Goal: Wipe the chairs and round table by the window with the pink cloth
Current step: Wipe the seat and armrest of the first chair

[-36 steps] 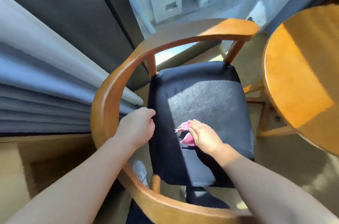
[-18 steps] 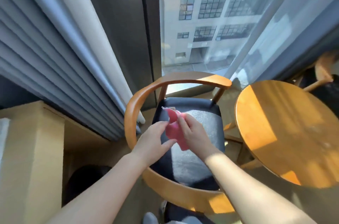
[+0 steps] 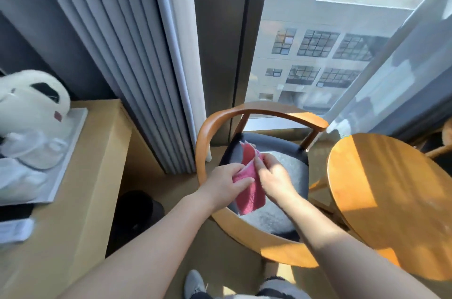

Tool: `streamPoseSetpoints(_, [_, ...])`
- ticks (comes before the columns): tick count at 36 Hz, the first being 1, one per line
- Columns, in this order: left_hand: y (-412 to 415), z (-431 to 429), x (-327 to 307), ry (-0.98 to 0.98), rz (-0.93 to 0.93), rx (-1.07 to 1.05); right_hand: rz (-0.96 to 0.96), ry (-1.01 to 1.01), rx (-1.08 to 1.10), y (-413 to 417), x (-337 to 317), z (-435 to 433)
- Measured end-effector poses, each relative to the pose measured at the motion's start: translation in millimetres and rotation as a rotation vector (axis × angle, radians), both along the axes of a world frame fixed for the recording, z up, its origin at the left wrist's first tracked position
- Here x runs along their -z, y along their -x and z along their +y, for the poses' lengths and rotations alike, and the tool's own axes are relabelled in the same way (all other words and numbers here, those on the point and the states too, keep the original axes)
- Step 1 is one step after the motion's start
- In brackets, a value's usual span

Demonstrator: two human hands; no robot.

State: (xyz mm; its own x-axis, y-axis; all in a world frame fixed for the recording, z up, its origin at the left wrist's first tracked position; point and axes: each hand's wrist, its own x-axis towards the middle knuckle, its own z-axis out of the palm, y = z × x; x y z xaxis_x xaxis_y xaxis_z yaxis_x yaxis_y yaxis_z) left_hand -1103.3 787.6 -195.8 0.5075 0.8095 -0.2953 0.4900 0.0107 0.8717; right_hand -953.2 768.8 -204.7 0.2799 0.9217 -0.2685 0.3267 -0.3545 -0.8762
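A wooden armchair [image 3: 247, 110] with a dark seat stands at the sunlit window [image 3: 318, 49], with the round table [image 3: 391, 200] just beside it on the right and grey curtains [image 3: 117, 54] on the left. Both hands are close together above the seat: the left hand [image 3: 223, 183] pinches one edge of the pink cloth [image 3: 249, 194] and the right hand [image 3: 275, 180] grips its upper part. A plush toy [image 3: 31, 98] lies on a tan ledge [image 3: 85, 188] well to the left.

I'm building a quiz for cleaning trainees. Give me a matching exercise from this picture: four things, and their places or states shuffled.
1. pink cloth
2. round table
3. chair
4. plush toy

a. far left of the view
b. right of the chair, partly sunlit
c. gripped by left hand and right hand
d. before the window, dark seat

Pairs: 1-c, 2-b, 3-d, 4-a
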Motion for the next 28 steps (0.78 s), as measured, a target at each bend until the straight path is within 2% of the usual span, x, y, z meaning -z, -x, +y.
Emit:
streamPoseSetpoints(3, [-8.9, -13.5, -2.4, 0.006, 0.044, -0.077, 0.010, -0.012, -0.084, -8.7, -3.0, -7.2])
streamPoseSetpoints(6, [-23.8, -27.1, -3.3, -0.068, 0.095, -0.106, 0.039, -0.008, -0.155, -26.7, -0.9, -15.3])
streamPoseSetpoints(9, [-45.8, -44.4, -3.8, -0.183, 0.158, -0.117, 0.147, 0.032, -0.231, -55.0, 8.7, -25.4])
streamPoseSetpoints(13, [-81.1, -78.9, 3.1, -0.167, 0.125, -0.290, 0.272, 0.068, -0.425, -106.1, 25.9, -43.8])
streamPoseSetpoints(18, [-119.4, -118.1, 8.7, -0.224, 0.184, -0.382, 0.201, 0.083, -0.778, -152.8, 37.8, -75.7])
streamPoseSetpoints(22, [-140.2, -152.3, 14.5, -0.218, 0.213, -0.505, 0.082, 0.068, -0.826, -160.3, 45.6, -96.1])
streamPoseSetpoints(28, [-149.0, -186.4, 31.9, -0.100, 0.271, -0.628, -0.016, 0.091, -0.930, -163.7, 53.2, -112.7])
